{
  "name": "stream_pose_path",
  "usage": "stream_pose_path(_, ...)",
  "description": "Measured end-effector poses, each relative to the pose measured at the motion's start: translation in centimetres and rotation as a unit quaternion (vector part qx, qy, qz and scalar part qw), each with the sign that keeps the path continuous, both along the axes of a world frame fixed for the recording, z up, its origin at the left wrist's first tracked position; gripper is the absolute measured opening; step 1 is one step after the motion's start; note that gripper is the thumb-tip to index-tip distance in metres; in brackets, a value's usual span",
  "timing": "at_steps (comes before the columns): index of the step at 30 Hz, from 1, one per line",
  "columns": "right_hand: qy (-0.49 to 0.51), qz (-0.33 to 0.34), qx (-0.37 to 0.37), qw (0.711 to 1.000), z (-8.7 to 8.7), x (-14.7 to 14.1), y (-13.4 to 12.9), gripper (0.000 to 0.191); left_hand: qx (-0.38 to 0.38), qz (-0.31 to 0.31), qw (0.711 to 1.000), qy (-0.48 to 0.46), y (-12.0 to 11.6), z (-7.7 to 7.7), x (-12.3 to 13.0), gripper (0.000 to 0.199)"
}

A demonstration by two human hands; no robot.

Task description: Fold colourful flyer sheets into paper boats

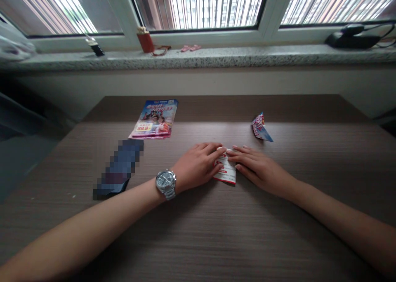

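Note:
A small folded flyer (227, 175), white with red and dark print, lies on the table between my two hands. My left hand (199, 162), with a metal wristwatch (166, 182) at its wrist, rests over the flyer's left side, thumb and fingers apart and pressing down. From the right, my right hand (255, 164) reaches in with its fingers stretched out, the tips on the flyer's upper right edge. Beyond the right hand stands a folded piece of colourful printed paper (260, 127). Part of the flyer is hidden under my fingers.
A stack of colourful flyers (156, 119) lies at the back left of the wooden table (198, 240). Nearer is a dark, pixelated flat object (119, 166). On the stone windowsill (229, 58) are a red-brown case (145, 41), pink clips (190, 48) and a black device (352, 38).

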State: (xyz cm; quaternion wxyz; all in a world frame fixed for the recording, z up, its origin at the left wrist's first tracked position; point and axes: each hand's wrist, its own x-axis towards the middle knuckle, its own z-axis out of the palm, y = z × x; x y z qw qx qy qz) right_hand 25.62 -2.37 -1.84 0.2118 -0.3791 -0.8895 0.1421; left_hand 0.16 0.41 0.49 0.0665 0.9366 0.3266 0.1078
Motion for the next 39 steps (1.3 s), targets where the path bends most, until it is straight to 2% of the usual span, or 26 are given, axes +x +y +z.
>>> stream_pose_path(4,0.046,-0.010,-0.029,0.998,0.2,0.1,0.5,0.031,0.008,-0.012,1.000,0.010,0.6,-0.6,0.7,0.047)
stream_pose_path(8,0.090,-0.054,-0.027,0.994,0.7,0.2,1.5,0.022,0.016,0.003,1.000,0.016,0.4,-0.7,0.9,0.050)
stream_pose_path(12,0.075,-0.096,-0.020,0.992,1.1,0.2,3.1,0.011,0.017,0.013,1.000,0.008,0.4,-0.9,1.1,0.051)
stream_pose_path(18,0.057,-0.111,-0.034,0.992,0.7,0.1,4.7,0.008,0.000,0.023,1.000,-0.018,0.3,-1.3,1.1,0.051)
stream_pose_path(25,0.046,-0.121,-0.014,0.991,0.4,0.1,4.7,0.010,-0.018,0.020,1.000,-0.002,0.2,-1.2,0.9,0.053)
stream_pose_path(39,0.047,-0.098,-0.040,0.993,0.3,0.7,4.1,0.009,-0.017,0.011,1.000,0.005,0.1,-1.1,0.7,0.058)
